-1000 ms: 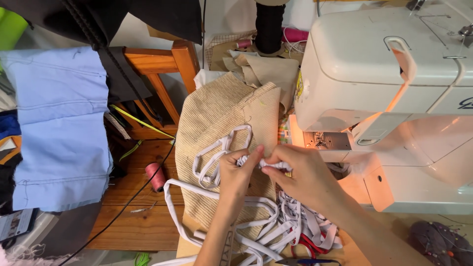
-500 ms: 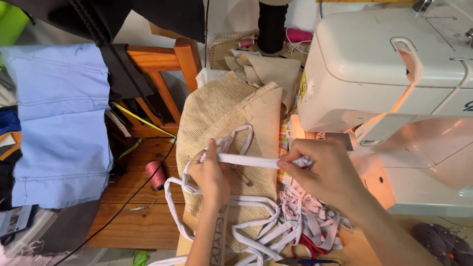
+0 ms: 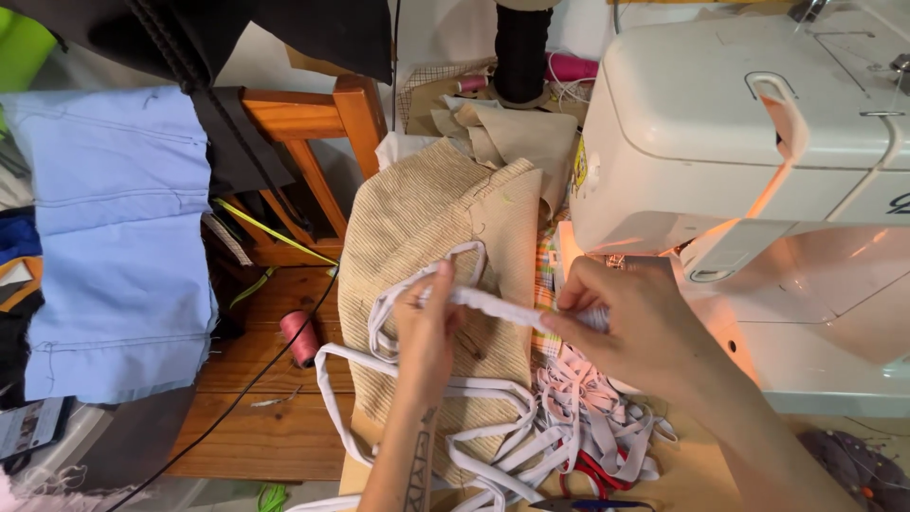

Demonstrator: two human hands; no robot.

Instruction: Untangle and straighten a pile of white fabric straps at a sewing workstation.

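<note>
White strap [image 3: 502, 308] pulled straight between two hands, just in front of the sewing machine [image 3: 758, 190].

The left hand [image 3: 427, 327] pinches one end and the right hand [image 3: 630, 327] grips the other, beside the machine's lit needle area. Below the machine's near corner, more strap lies in a loose tangle [image 3: 569, 427] over tan ribbed cloth [image 3: 427, 228]. Left of the machine sit a pink thread spool [image 3: 300, 338], a wooden chair [image 3: 313, 161] and a light blue garment [image 3: 114, 237].
</note>
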